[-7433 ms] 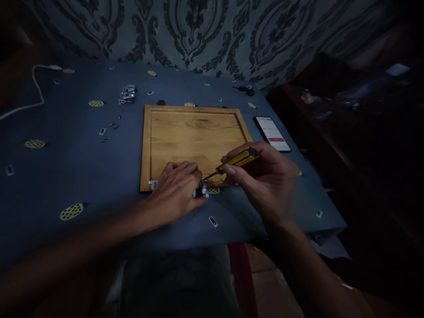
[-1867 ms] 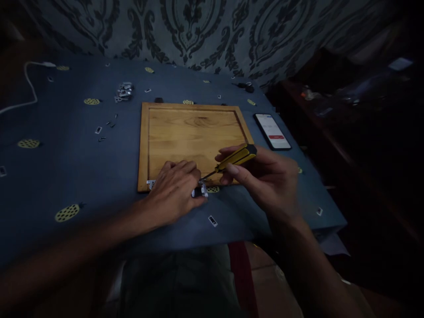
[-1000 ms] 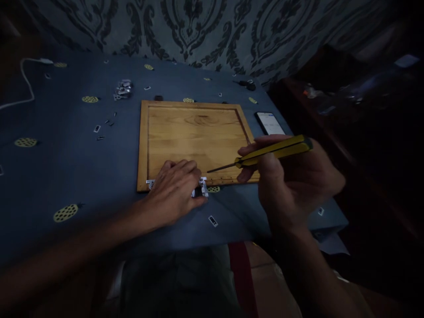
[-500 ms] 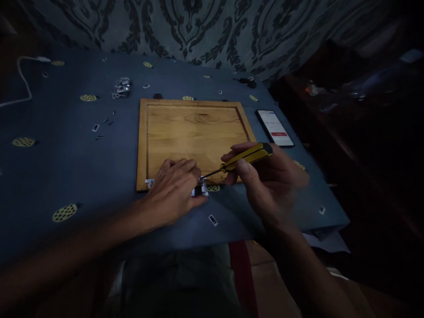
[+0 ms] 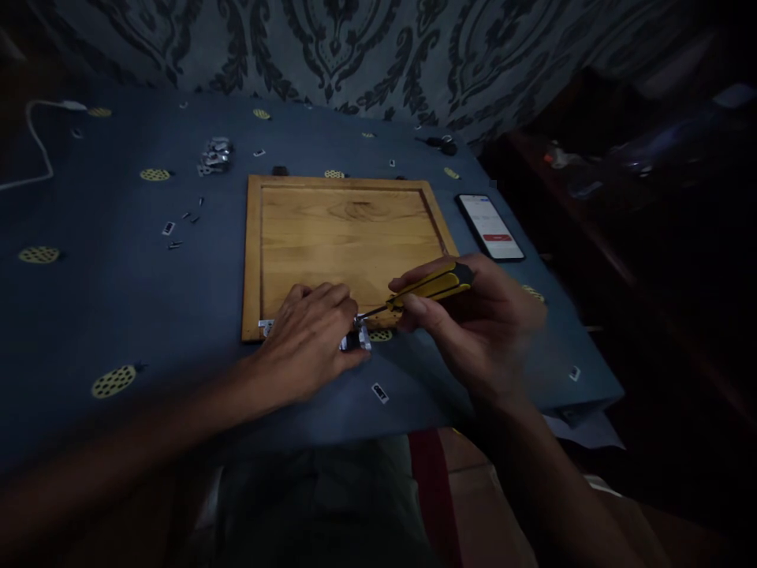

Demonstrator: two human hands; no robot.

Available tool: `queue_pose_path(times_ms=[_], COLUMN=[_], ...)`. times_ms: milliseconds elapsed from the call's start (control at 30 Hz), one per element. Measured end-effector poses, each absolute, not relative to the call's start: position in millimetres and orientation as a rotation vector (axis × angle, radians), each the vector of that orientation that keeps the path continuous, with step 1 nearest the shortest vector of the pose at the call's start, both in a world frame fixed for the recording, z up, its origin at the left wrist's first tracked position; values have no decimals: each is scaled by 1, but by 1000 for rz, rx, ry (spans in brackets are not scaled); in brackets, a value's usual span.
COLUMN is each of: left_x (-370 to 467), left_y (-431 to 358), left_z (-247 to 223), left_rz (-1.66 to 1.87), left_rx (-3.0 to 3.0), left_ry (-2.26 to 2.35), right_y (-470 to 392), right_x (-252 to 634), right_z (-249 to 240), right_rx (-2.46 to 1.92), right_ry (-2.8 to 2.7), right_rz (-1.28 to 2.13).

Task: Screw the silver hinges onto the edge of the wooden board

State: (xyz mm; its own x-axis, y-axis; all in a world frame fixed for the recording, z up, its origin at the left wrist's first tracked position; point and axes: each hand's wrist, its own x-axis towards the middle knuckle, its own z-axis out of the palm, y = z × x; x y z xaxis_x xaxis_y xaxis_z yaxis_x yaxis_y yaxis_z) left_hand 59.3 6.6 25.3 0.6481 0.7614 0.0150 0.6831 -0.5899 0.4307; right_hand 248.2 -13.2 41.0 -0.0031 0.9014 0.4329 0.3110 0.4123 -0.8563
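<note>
A framed wooden panel (image 5: 343, 244) lies flat on the blue patterned tablecloth. At its near edge my left hand (image 5: 313, 335) presses down, fingers curled around a metal hinge (image 5: 363, 335) and covering part of it. Another metal piece (image 5: 265, 325) shows at the panel's near left corner, partly behind that hand. My right hand (image 5: 479, 331) is closed on a yellow and black screwdriver (image 5: 434, 285). The screwdriver slants down to the left, its tip at the hinge beside my left fingers. Whether a screw sits under the tip is too small to tell.
Several metal hinges (image 5: 216, 155) are heaped at the back left, with several loose screws (image 5: 186, 215) nearer. A phone (image 5: 490, 227) with a lit screen lies right of the panel. Keys (image 5: 441, 145) rest at the back right. A white cable (image 5: 41, 142) runs along the left.
My right hand and the screwdriver's handle have shifted slightly left and down, and the handle has turned a little. The tip stays at the hinge; my left hand keeps its place.
</note>
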Motion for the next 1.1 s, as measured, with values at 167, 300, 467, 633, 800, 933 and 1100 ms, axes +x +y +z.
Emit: queue_pose_path(times_ms=[167, 300, 467, 633, 800, 933, 1100], left_x=[60, 61, 60, 58, 58, 60, 60], left_y=[7, 7, 7, 6, 6, 6, 7], left_z=[26, 26, 24, 22, 23, 24, 25], left_rz=[269, 262, 266, 312, 311, 289, 298], left_rx=[2473, 2481, 2486, 2476, 2480, 2488, 2491], left_ry=[1151, 1155, 1153, 1135, 1145, 1156, 1143], right_y=[-12, -12, -14, -19, -20, -19, -18], right_x=[246, 245, 242, 238, 238, 239, 238], right_z=[42, 40, 36, 37, 42, 39, 36], right_rx=[-1103, -1113, -1092, -1002, -1017, -1061, -1051], right_ry=[-1527, -1501, -1499, -1321, -1336, -1412, -1413], right_rz=[627, 638, 589, 386, 437, 465, 491])
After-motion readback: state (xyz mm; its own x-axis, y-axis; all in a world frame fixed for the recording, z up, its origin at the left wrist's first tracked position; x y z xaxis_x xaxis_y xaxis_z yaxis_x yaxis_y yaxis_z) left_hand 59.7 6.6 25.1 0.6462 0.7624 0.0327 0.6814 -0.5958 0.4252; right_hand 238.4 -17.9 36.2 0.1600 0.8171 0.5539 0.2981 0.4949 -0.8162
